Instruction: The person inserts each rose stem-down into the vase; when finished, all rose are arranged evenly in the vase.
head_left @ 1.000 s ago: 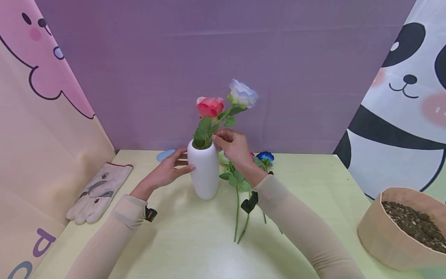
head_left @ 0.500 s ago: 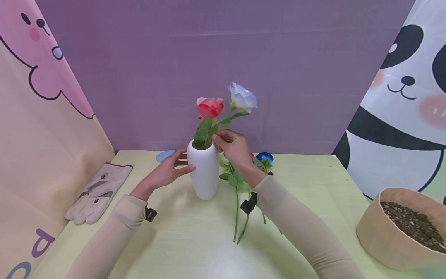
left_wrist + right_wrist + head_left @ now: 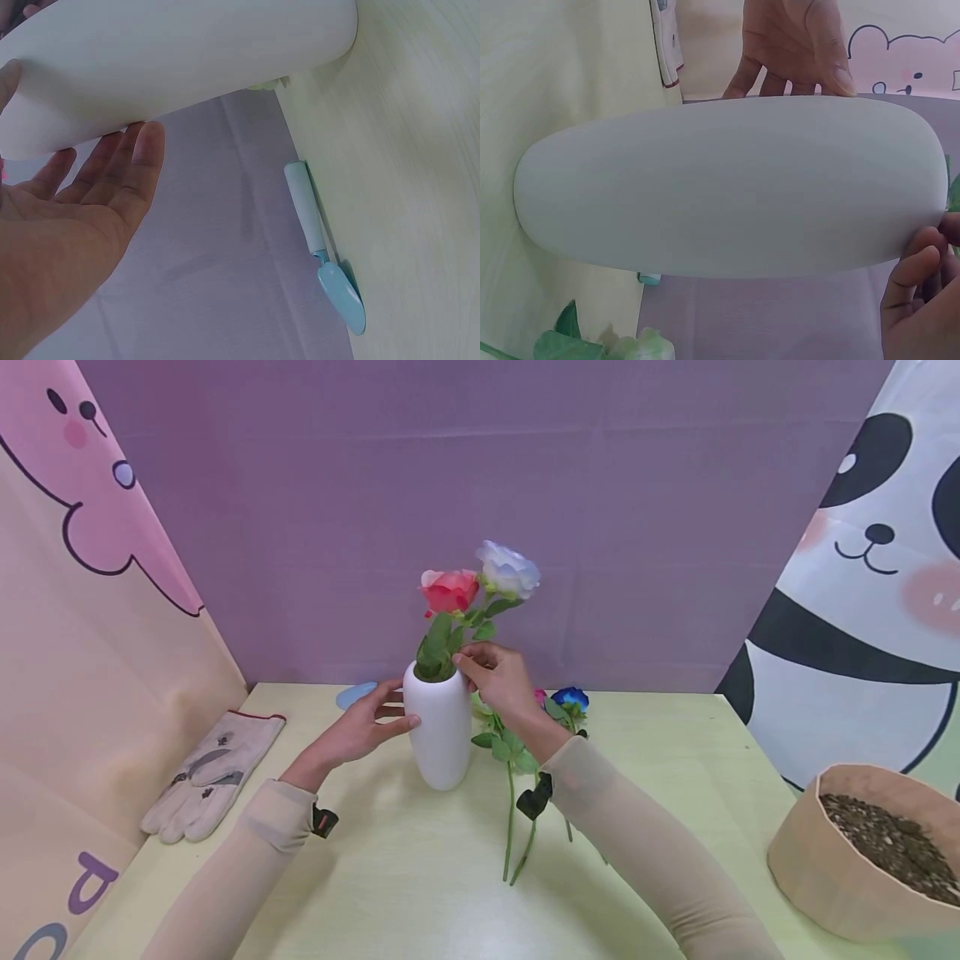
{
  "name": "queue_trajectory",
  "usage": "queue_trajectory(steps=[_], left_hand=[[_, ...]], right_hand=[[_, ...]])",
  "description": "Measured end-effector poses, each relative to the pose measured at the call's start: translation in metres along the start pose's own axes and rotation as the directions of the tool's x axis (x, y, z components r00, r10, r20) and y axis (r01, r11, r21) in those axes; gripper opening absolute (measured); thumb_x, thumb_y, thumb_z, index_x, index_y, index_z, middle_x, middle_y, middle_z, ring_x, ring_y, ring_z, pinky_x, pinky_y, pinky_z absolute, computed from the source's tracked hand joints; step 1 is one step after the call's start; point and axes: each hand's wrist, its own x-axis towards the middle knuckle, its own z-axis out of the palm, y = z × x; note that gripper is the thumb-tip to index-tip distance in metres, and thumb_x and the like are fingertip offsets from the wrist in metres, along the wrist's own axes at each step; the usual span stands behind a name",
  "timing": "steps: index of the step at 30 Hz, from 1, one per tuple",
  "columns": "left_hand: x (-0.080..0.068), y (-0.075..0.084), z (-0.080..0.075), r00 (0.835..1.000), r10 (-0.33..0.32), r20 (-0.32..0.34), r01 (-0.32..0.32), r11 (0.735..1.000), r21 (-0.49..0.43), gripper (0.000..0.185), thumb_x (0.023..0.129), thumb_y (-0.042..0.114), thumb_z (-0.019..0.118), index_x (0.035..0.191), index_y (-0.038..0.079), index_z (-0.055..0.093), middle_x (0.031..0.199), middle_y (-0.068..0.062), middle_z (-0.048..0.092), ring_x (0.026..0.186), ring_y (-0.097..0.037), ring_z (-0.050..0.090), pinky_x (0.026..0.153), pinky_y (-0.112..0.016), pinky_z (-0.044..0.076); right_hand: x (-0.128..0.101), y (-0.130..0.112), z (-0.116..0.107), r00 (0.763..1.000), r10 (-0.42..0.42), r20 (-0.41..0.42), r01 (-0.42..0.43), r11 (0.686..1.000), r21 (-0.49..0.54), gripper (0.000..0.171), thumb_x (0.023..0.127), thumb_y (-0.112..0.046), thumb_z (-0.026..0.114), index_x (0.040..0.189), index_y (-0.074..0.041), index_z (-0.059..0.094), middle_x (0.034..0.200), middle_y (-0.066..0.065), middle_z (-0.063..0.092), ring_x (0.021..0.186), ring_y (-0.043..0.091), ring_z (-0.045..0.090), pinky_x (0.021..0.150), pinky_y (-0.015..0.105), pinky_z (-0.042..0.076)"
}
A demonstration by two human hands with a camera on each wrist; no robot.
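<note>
A white vase (image 3: 439,735) stands upright on the table. My left hand (image 3: 367,722) holds its left side, with the thumb on the front and the fingers reaching behind, as the left wrist view (image 3: 82,217) also shows. At the vase's mouth, my right hand (image 3: 498,677) pinches the stem of a pale blue-white artificial flower (image 3: 508,570); the pinched part is hidden by the fingers. This flower leans right, above the rim. A coral-pink flower (image 3: 448,591) stands in the vase, its green leaves (image 3: 435,647) bunched at the opening.
More artificial flowers, including a blue one (image 3: 572,697), lie right of the vase, stems toward me. Folded gardening gloves (image 3: 213,777) lie at the left edge. A light-blue hand trowel (image 3: 343,296) lies behind the vase. A tan pot of soil (image 3: 832,860) stands at right.
The pale blue-white flower has tilted left, closer to the coral-pink one, and its head sits slightly lower. My right fingers have dropped a little at the rim; my left hand has stayed put.
</note>
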Motion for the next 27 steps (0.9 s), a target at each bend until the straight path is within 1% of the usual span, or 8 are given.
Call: queue_trajectory(steps=[4, 10, 13, 17, 21, 24, 27], left_hand=[[0.000, 0.001, 0.000, 1.000, -0.003, -0.002, 0.003, 1.000, 0.000, 0.074, 0.094, 0.038, 0.070, 0.155, 0.022, 0.030, 0.148, -0.011, 0.048, 0.134, -0.037, 0.052, 0.105, -0.051, 0.051], [0.000, 0.000, 0.001, 1.000, -0.009, 0.001, 0.009, 1.000, 0.002, 0.076, 0.094, 0.039, 0.069, 0.155, 0.021, 0.029, 0.149, -0.012, 0.047, 0.135, -0.037, 0.051, 0.105, -0.051, 0.051], [0.000, -0.001, 0.001, 1.000, -0.010, 0.000, 0.010, 1.000, 0.003, 0.076, 0.094, 0.039, 0.069, 0.156, 0.021, 0.028, 0.149, -0.012, 0.046, 0.136, -0.037, 0.050, 0.106, -0.052, 0.050], [0.000, -0.002, 0.001, 1.000, -0.011, -0.002, 0.011, 1.000, 0.003, 0.076, 0.094, 0.039, 0.069, 0.155, 0.020, 0.029, 0.149, -0.011, 0.047, 0.136, -0.037, 0.050, 0.106, -0.051, 0.050], [0.000, -0.001, 0.001, 1.000, -0.013, -0.001, 0.013, 1.000, 0.006, 0.076, 0.094, 0.039, 0.070, 0.155, 0.021, 0.029, 0.149, -0.010, 0.047, 0.136, -0.036, 0.051, 0.106, -0.051, 0.051], [0.000, 0.000, 0.001, 1.000, -0.015, 0.001, 0.015, 1.000, 0.005, 0.076, 0.093, 0.040, 0.070, 0.155, 0.021, 0.029, 0.149, -0.011, 0.047, 0.136, -0.036, 0.051, 0.106, -0.051, 0.051], [0.000, -0.001, 0.001, 1.000, -0.015, 0.003, 0.015, 1.000, 0.006, 0.076, 0.094, 0.040, 0.070, 0.155, 0.021, 0.029, 0.149, -0.011, 0.047, 0.136, -0.035, 0.050, 0.106, -0.051, 0.051]], right_hand=[[0.000, 0.001, 0.001, 1.000, -0.020, -0.012, 0.021, 0.999, 0.038, 0.023, 0.095, -0.032, 0.069, 0.105, -0.012, 0.070, 0.084, 0.003, 0.064, 0.067, 0.017, 0.060, 0.051, 0.024, 0.046], [-0.001, 0.000, 0.001, 0.999, -0.031, -0.024, 0.033, 0.996, 0.088, 0.023, 0.094, -0.029, 0.070, 0.105, -0.008, 0.068, 0.084, 0.003, 0.064, 0.065, 0.014, 0.058, 0.052, 0.022, 0.047], [-0.001, 0.000, 0.001, 0.999, -0.026, -0.027, 0.028, 0.996, 0.082, 0.024, 0.094, -0.030, 0.070, 0.107, -0.009, 0.069, 0.085, 0.003, 0.064, 0.065, 0.015, 0.058, 0.053, 0.022, 0.047], [-0.002, 0.000, 0.000, 1.000, -0.017, -0.017, 0.018, 0.998, 0.053, 0.025, 0.095, -0.033, 0.070, 0.108, -0.012, 0.069, 0.082, 0.003, 0.062, 0.066, 0.018, 0.057, 0.051, 0.023, 0.044], [-0.003, 0.000, -0.003, 1.000, -0.025, 0.006, 0.024, 0.999, 0.039, 0.025, 0.095, -0.035, 0.069, 0.108, -0.014, 0.070, 0.079, 0.008, 0.060, 0.065, 0.019, 0.053, 0.049, 0.025, 0.041], [-0.006, 0.001, -0.007, 0.999, -0.024, 0.025, 0.023, 0.999, 0.042, 0.024, 0.095, -0.035, 0.069, 0.109, -0.015, 0.071, 0.084, 0.009, 0.062, 0.065, 0.018, 0.053, 0.050, 0.025, 0.042], [-0.008, 0.003, -0.012, 0.999, -0.019, 0.046, 0.016, 0.998, 0.062, 0.023, 0.095, -0.032, 0.069, 0.111, -0.015, 0.072, 0.094, 0.011, 0.065, 0.067, 0.019, 0.055, 0.050, 0.024, 0.042]])
